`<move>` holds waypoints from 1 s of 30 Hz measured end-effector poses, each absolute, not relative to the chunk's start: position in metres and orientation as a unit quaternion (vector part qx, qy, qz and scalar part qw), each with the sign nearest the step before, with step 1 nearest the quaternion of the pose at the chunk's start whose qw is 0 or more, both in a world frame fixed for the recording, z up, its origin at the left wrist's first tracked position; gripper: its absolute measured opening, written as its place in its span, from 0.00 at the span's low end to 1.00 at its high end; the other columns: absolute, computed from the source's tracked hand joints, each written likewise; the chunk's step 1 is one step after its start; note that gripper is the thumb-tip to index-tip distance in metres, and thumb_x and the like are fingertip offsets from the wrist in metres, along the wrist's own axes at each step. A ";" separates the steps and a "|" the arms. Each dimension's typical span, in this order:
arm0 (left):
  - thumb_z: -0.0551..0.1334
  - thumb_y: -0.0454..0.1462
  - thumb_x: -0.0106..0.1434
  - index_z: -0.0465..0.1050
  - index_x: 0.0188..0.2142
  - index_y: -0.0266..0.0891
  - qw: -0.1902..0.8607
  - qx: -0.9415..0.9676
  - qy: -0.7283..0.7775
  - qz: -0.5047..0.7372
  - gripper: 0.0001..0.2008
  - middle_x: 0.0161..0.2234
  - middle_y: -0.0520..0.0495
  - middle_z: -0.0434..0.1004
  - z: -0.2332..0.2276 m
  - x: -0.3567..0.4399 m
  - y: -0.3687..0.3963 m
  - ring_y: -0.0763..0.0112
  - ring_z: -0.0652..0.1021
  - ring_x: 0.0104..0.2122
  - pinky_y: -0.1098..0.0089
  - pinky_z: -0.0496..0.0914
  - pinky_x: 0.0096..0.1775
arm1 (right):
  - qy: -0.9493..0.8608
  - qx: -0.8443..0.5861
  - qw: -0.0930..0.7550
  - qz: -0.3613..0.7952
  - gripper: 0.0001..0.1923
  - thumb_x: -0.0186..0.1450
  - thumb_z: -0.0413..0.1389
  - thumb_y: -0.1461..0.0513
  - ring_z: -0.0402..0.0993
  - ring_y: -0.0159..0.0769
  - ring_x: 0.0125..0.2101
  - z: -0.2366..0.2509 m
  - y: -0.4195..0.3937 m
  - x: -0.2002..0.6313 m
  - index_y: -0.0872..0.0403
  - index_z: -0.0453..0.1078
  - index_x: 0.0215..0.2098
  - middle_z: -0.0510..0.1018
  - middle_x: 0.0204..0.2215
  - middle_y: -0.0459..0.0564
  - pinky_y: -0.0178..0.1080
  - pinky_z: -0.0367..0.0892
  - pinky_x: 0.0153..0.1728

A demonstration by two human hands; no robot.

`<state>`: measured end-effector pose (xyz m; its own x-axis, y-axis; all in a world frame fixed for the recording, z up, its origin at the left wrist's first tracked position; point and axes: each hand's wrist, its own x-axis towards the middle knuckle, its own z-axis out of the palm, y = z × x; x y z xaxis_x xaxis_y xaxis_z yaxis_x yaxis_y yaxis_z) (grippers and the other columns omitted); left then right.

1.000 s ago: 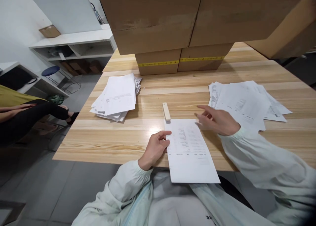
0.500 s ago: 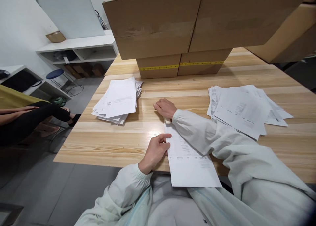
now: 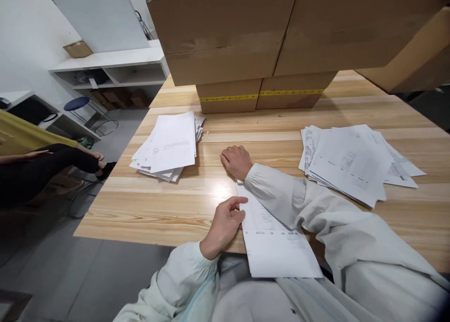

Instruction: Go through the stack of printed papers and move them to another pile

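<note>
Printed paper (image 3: 277, 255), long axis running forward, far end slightly left

The person wears a loose jacket in very pale mint-grey, thin and creased. Its left sleeve (image 3: 172, 277), at seven o'clock, and right sleeve (image 3: 351, 233), at four o'clock, both end in gathered, elastic-looking cuffs (image 3: 251, 173). A light blue stripe (image 3: 201, 296) runs down the jacket front between six and seven o'clock. Under it, at six o'clock, shows a plain light grey top (image 3: 253, 301), with a small dark mark (image 3: 293, 311) towards five o'clock. Left hand (image 3: 223, 226) and right hand (image 3: 237, 162) are bare.
</note>
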<state>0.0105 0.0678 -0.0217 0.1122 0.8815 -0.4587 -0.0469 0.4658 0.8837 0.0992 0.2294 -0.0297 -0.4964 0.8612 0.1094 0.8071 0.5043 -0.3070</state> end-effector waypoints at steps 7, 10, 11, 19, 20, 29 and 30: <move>0.64 0.31 0.53 0.79 0.43 0.32 0.633 0.383 0.560 0.372 0.16 0.25 0.54 0.68 -0.029 0.009 0.062 0.79 0.67 0.22 0.74 0.61 0.26 | -0.862 -0.446 0.219 0.103 0.26 0.76 0.44 0.55 0.63 0.51 0.60 -0.004 0.232 0.110 0.57 0.61 0.68 0.68 0.65 0.61 0.49 0.56 0.58; 0.65 0.34 0.56 0.80 0.43 0.34 0.600 0.406 0.566 0.393 0.14 0.23 0.55 0.67 -0.031 0.002 0.044 0.78 0.64 0.21 0.74 0.58 0.26 | -0.855 -0.430 0.268 0.109 0.27 0.73 0.49 0.54 0.61 0.53 0.63 0.009 0.216 0.143 0.58 0.63 0.66 0.67 0.65 0.63 0.54 0.55 0.62; 0.65 0.35 0.57 0.81 0.42 0.36 0.570 0.429 0.571 0.405 0.13 0.24 0.53 0.69 -0.030 -0.002 0.035 0.77 0.65 0.22 0.73 0.59 0.26 | -0.847 -0.432 0.286 0.117 0.27 0.73 0.49 0.53 0.61 0.54 0.63 0.011 0.205 0.158 0.58 0.65 0.65 0.68 0.65 0.63 0.55 0.54 0.63; 0.59 0.32 0.68 0.83 0.44 0.48 0.370 0.664 0.445 0.473 0.14 0.35 0.44 0.83 -0.002 -0.024 -0.004 0.66 0.80 0.34 0.68 0.71 0.35 | -0.604 -0.513 0.329 0.514 0.36 0.63 0.54 0.35 0.72 0.56 0.59 -0.024 0.056 0.248 0.48 0.74 0.57 0.78 0.56 0.60 0.57 0.69 0.57; 0.58 0.31 0.68 0.83 0.45 0.48 0.366 0.679 0.428 0.471 0.15 0.36 0.44 0.83 0.003 -0.022 -0.002 0.66 0.80 0.36 0.69 0.72 0.36 | -0.582 -0.499 0.315 0.559 0.36 0.59 0.57 0.34 0.75 0.58 0.56 -0.027 0.041 0.248 0.48 0.77 0.53 0.81 0.52 0.61 0.58 0.72 0.55; 0.62 0.37 0.66 0.77 0.39 0.44 0.155 0.705 0.512 0.466 0.04 0.47 0.41 0.81 0.033 -0.066 0.084 0.58 0.79 0.51 0.58 0.71 0.56 | -0.363 -0.797 0.434 0.209 0.24 0.55 0.69 0.50 0.78 0.66 0.50 -0.009 0.112 0.350 0.56 0.82 0.45 0.81 0.48 0.72 0.58 0.74 0.42; 0.63 0.38 0.65 0.75 0.38 0.43 0.114 0.712 0.534 0.440 0.03 0.50 0.40 0.79 0.031 -0.085 0.099 0.56 0.76 0.54 0.54 0.69 0.58 | -0.353 -0.812 0.435 0.164 0.27 0.56 0.69 0.52 0.79 0.64 0.48 -0.010 0.134 0.373 0.60 0.81 0.48 0.80 0.49 0.76 0.56 0.74 0.40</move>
<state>-0.0847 0.0995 0.0314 0.0411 0.8619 0.5053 0.6603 -0.4030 0.6337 0.3727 0.1341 -0.0104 0.6968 0.7161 0.0404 0.4310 -0.3730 -0.8216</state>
